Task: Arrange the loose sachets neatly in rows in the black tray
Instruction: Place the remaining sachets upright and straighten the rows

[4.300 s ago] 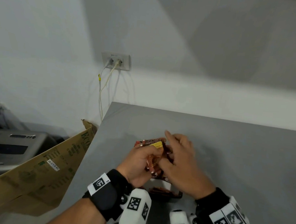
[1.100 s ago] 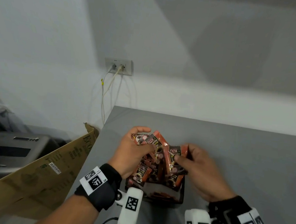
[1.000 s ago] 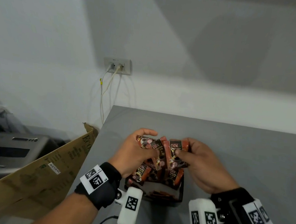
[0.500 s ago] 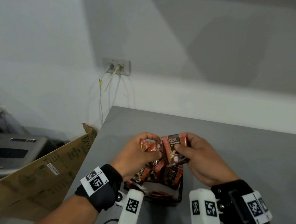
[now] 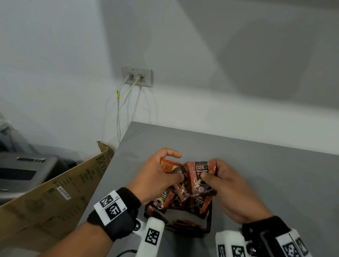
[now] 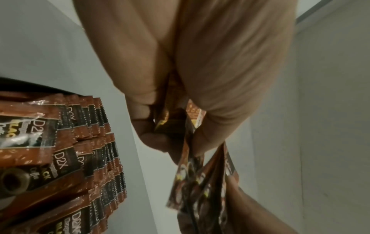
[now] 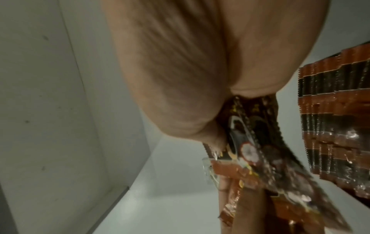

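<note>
Both hands meet over the middle of a grey table, each curled around loose brown-and-orange coffee sachets lifted just above a black tray. Left hand pinches a small fan of sachets between its thumb and bent fingers; the left wrist view shows the foil edges caught between thumb and fingertips. Right hand pinches its own bunch, the front packet facing up and printed "D2X". The two bunches touch between the hands. Below and just nearer the person than the hands, the tray holds more sachets standing upright in overlapping rows, their top edges serrated. Beyond the left hand, off the table's edge, leans an open cardboard box, with a grey machine past it. On the white wall ahead of the hands sits a socket with two pale cables hanging down.
</note>
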